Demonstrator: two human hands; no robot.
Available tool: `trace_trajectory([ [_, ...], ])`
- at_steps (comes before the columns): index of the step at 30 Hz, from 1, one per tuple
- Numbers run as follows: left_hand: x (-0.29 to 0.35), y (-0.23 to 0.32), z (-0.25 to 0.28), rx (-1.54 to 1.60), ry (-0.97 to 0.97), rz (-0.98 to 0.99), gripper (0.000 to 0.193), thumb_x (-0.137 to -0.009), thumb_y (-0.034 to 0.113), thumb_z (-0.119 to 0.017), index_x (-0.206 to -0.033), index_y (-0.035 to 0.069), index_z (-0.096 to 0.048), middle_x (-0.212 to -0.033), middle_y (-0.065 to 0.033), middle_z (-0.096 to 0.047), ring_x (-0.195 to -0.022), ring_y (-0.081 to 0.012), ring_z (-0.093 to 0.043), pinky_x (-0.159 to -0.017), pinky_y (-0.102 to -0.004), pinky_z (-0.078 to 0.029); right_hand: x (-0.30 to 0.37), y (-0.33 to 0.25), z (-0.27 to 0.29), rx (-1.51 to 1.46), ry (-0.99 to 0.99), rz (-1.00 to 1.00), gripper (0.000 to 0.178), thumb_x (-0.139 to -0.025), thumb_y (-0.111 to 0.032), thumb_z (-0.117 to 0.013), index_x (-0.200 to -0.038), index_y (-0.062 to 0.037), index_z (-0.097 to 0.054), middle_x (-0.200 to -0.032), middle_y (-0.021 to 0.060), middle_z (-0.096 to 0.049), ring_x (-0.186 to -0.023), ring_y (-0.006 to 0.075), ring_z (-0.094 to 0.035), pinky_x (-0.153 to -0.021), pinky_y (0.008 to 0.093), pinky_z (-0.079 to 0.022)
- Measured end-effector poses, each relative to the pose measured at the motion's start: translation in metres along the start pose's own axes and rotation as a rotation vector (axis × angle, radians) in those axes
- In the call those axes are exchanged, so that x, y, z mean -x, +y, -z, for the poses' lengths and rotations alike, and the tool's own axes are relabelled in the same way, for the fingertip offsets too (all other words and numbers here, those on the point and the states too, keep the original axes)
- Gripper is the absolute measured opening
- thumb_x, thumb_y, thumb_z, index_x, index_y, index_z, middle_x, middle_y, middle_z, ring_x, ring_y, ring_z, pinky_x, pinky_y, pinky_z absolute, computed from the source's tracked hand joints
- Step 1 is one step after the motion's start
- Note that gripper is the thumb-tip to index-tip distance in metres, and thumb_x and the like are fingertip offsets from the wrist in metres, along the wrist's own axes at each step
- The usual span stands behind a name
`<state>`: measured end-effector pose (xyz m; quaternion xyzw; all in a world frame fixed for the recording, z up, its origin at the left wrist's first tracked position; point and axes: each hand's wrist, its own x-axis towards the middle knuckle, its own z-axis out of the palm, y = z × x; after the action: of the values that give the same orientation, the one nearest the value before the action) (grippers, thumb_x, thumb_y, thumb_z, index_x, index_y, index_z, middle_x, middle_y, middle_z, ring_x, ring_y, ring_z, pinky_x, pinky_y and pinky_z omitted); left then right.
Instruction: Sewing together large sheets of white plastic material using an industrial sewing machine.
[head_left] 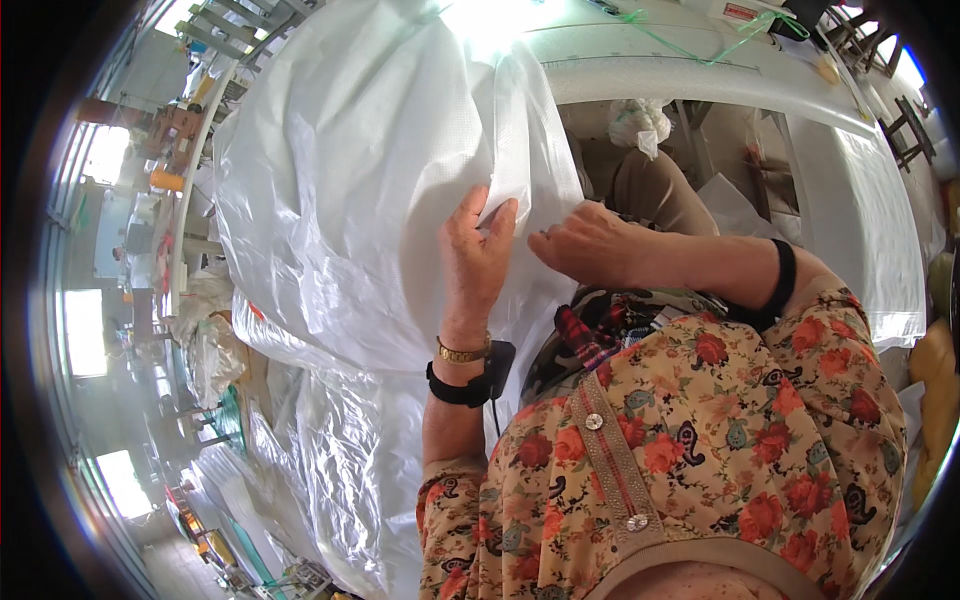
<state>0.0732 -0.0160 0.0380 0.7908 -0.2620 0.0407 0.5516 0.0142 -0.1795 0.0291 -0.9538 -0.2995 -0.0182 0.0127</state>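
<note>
A large white woven plastic sheet (340, 170) drapes in folds from the bright lamp at the top down past my lap. My left hand (476, 255) pinches a raised fold of it between thumb and fingers. A watch and a black strap are on that wrist. Just to the right, my right hand (588, 245) is closed at the sheet's right edge, its fingers curled and their tips mostly hidden. A small gap separates the two hands.
A white work table (680, 80) spans the top right, with green thread (735, 48) across it. Below it hangs a whitish bundle (640, 122). Shiny clear plastic (345, 470) heaps at lower left. An orange thread cone (167, 181) stands at far left.
</note>
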Motion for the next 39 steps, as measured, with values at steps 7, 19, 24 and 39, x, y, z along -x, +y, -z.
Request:
trace_trajectory([
  [7, 0.0, 0.007, 0.012, -0.243, -0.048, -0.133, 0.026, -0.086, 0.007, -0.064, -0.076, -0.002, -0.042, -0.063, -0.0175, -0.043, -0.056, -0.0305, -0.038, -0.053, -0.0374, -0.036, 0.027, -0.001, 0.043, -0.333, 0.321, 0.107, 0.014, -0.08, -0.009, -0.065, -0.086, -0.0037, -0.053, -0.072, 0.0085, -0.059, -0.064, 0.0289, -0.064, -0.056, 0.0382, -0.049],
  [19, -0.002, 0.001, 0.0, 0.055, -0.037, 0.036, 0.026, -0.084, 0.008, -0.07, -0.075, -0.002, -0.048, -0.06, -0.0043, -0.041, -0.062, -0.007, -0.035, -0.05, -0.0297, -0.035, 0.04, -0.006, 0.038, -0.991, 0.224, -0.548, 0.026, -0.096, -0.027, -0.055, -0.102, -0.0031, -0.064, -0.059, 0.0136, -0.06, -0.06, 0.0336, -0.065, -0.058, 0.043, -0.049],
  [24, -0.006, 0.006, 0.006, 0.111, -0.012, 0.069, 0.03, -0.086, 0.008, -0.069, -0.071, 0.0, -0.044, -0.063, 0.0034, -0.039, -0.063, -0.0044, -0.034, -0.049, -0.0252, -0.032, 0.046, 0.007, 0.017, -0.36, 0.039, -0.343, 0.032, -0.097, -0.032, -0.053, -0.105, -0.0032, -0.063, -0.06, 0.0146, -0.061, -0.062, 0.0363, -0.065, -0.059, 0.0422, -0.05],
  [39, 0.026, 0.007, 0.007, 0.072, -0.123, 0.245, 0.028, -0.087, 0.016, -0.071, -0.071, -0.001, -0.056, -0.058, 0.0045, -0.046, -0.057, -0.0023, -0.039, -0.048, -0.023, -0.031, 0.03, 0.024, -0.01, -1.956, 0.099, -0.531, 0.017, -0.089, -0.023, -0.07, -0.085, -0.008, -0.062, -0.07, 0.0006, -0.06, -0.061, 0.0063, -0.057, -0.049, 0.0211, -0.042],
])
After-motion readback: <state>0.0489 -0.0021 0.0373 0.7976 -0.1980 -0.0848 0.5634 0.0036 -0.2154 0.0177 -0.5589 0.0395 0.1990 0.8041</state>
